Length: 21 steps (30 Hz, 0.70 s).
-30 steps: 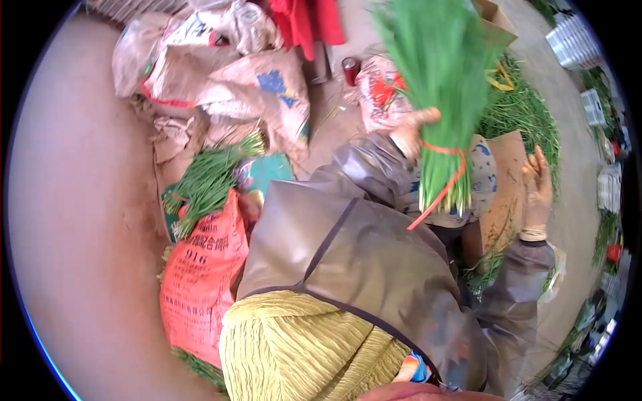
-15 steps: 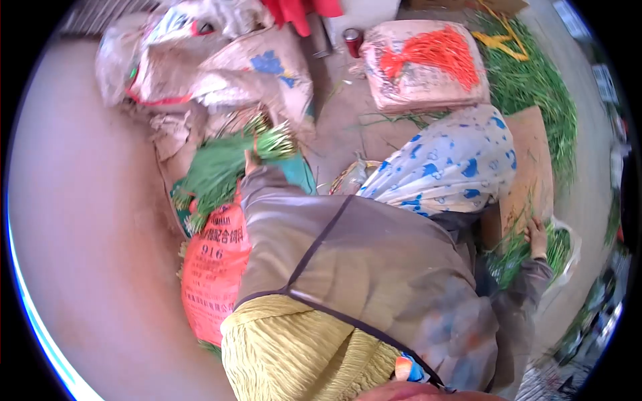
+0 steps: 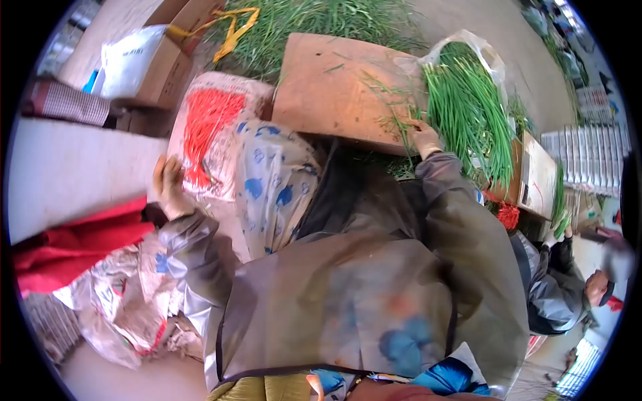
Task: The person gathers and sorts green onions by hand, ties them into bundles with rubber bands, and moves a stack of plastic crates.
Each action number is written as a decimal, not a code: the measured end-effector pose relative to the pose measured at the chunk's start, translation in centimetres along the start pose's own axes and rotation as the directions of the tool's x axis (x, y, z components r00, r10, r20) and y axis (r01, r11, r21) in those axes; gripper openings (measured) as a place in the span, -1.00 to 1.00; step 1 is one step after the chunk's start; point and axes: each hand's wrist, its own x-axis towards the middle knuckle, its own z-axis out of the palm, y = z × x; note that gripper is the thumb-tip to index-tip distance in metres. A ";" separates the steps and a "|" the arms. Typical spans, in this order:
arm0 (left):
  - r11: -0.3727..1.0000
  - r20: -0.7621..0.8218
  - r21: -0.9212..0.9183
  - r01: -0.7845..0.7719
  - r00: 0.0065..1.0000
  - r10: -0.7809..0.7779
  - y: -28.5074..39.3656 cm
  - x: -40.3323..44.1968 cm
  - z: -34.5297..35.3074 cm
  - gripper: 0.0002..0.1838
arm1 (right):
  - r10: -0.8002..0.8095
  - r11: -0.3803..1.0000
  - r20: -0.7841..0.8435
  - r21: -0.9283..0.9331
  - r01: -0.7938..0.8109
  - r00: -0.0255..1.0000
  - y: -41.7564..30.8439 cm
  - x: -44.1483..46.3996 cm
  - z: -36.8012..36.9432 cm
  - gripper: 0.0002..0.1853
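My left hand [image 3: 170,187] is at the left, bare, with its fingers loosely bent and apart and nothing visible in them. It is beside a pale sack-covered block [image 3: 231,87] with a bunch of red ties [image 3: 204,127] on top. My right hand [image 3: 424,138] is at the near right edge of a brown board [image 3: 334,87], its fingers closed around a few loose green chive stalks [image 3: 402,130]. Just right of that hand, a thick bunch of green chives [image 3: 465,110] lies in a clear plastic bag [image 3: 491,57].
A large heap of chives [image 3: 321,27] lies beyond the board. A cardboard box [image 3: 157,73] with a white bag stands at the upper left. Red cloth [image 3: 80,244] and crumpled sacks [image 3: 127,301] are at the lower left. Another person [image 3: 565,294] works at the right.
My view has swung to the right. My left hand has let go of the tied chive bundle over the stack and come across to the red ties. My right hand stays at the stalks by the board.
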 end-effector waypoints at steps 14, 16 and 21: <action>0.099 0.371 0.927 -0.361 0.921 -0.121 -24.1 9.3 28.3 -0.15 | -0.159 0.855 0.183 -0.465 0.228 0.970 -9.6 15.9 -3.8 -0.40; 0.119 0.441 0.896 -0.428 0.889 -0.122 -26.9 8.0 30.0 -0.17 | -0.152 0.771 0.208 -0.586 0.248 0.966 -9.3 17.4 -3.1 -0.38; -0.354 0.777 0.488 -0.798 0.582 -0.240 -31.7 -6.4 36.8 -0.24 | -0.192 0.764 0.384 -0.519 0.383 0.903 -7.9 14.3 -0.2 -0.51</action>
